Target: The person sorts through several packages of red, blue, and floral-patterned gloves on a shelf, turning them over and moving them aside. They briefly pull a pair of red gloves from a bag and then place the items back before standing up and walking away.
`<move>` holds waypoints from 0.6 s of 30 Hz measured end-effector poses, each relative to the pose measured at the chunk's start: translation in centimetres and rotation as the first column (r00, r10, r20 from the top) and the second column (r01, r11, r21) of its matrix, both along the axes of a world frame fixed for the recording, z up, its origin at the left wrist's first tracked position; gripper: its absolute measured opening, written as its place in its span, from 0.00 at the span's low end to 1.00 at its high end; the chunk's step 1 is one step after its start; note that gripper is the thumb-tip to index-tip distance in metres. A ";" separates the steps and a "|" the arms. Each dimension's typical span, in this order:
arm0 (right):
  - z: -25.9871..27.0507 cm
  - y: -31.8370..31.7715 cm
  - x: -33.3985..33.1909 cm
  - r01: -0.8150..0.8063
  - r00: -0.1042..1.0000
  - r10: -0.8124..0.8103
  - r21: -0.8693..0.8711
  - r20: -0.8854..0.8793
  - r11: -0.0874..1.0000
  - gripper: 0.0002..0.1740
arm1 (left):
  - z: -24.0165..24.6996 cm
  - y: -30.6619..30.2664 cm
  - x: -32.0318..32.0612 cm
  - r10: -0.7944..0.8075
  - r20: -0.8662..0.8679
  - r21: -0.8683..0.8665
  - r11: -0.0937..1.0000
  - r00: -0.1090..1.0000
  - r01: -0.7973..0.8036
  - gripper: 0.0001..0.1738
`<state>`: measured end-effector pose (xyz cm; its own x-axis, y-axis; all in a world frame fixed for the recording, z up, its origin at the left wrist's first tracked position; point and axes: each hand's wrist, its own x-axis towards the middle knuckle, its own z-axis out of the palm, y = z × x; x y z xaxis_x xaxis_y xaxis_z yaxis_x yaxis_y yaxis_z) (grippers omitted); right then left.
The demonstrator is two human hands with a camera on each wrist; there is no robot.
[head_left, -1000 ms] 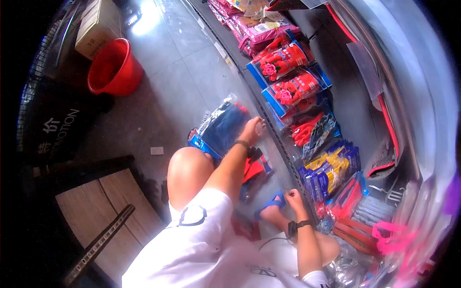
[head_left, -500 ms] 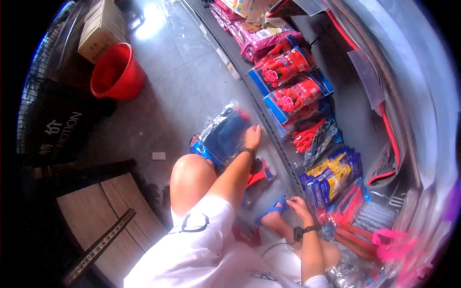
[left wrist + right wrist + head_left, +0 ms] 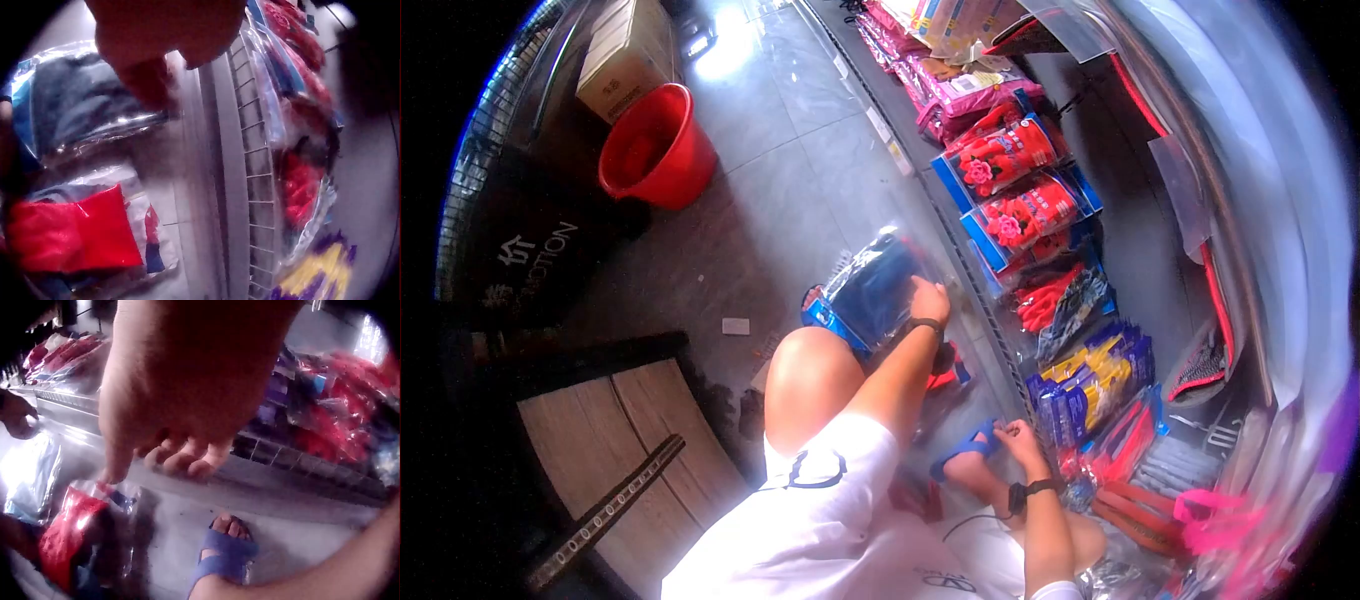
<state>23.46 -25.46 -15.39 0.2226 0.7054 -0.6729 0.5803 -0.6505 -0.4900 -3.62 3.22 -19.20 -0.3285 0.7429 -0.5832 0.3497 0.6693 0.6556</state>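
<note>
A clear plastic package with dark, folded contents and a blue card end (image 3: 870,295) lies by the raised knee. My left hand (image 3: 930,302) reaches over its right end, fingertips at the edge of the plastic; in the left wrist view this hand (image 3: 165,47) overlaps the package's (image 3: 81,103) upper right corner. Just below lies a second package with bright red contents (image 3: 75,234). My right hand (image 3: 1020,440) hovers above the blue sandal (image 3: 970,455), holding nothing; in the right wrist view its fingers (image 3: 200,465) hang loosely curled.
Along the right runs a low shelf with a wire front edge (image 3: 256,181), bearing red flowered glove packs (image 3: 1020,215), purple-and-yellow packs (image 3: 1095,380) and pink bags (image 3: 960,85). A red bucket (image 3: 690,160) and a carton (image 3: 625,60) stand at the upper left.
My left hand has moved down along the dark package's right end, its fingers now over the plastic. My right hand stays near the sandal. The whole head view has shifted slightly.
</note>
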 end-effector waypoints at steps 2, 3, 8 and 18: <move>0.2 0.1 0.0 -0.009 1.000 0.008 0.005 0.022 1.000 0.24 | 0.2 -0.2 0.3 -0.024 0.000 0.051 0.998 1.000 0.024 0.38; 0.1 0.0 0.3 -0.004 1.000 0.004 0.019 0.023 1.000 0.24 | 0.6 -0.2 0.3 -0.043 -0.197 0.219 0.972 0.979 0.087 0.39; -2.4 -0.8 2.2 0.027 0.999 -0.025 0.048 -0.029 0.998 0.24 | 1.2 -0.5 -0.5 -0.143 -0.861 0.392 0.423 0.488 0.817 0.32; 0.7 0.4 1.4 -0.039 0.999 0.037 0.075 0.026 0.996 0.26 | -2.0 -3.9 1.2 -0.753 -0.657 0.318 -0.232 0.037 0.919 0.22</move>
<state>24.91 -25.08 -14.70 0.2102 0.7624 -0.6120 0.6161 -0.5894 -0.5226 -2.40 -0.65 -21.16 0.8993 0.4341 0.0537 0.3713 -0.8224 0.4311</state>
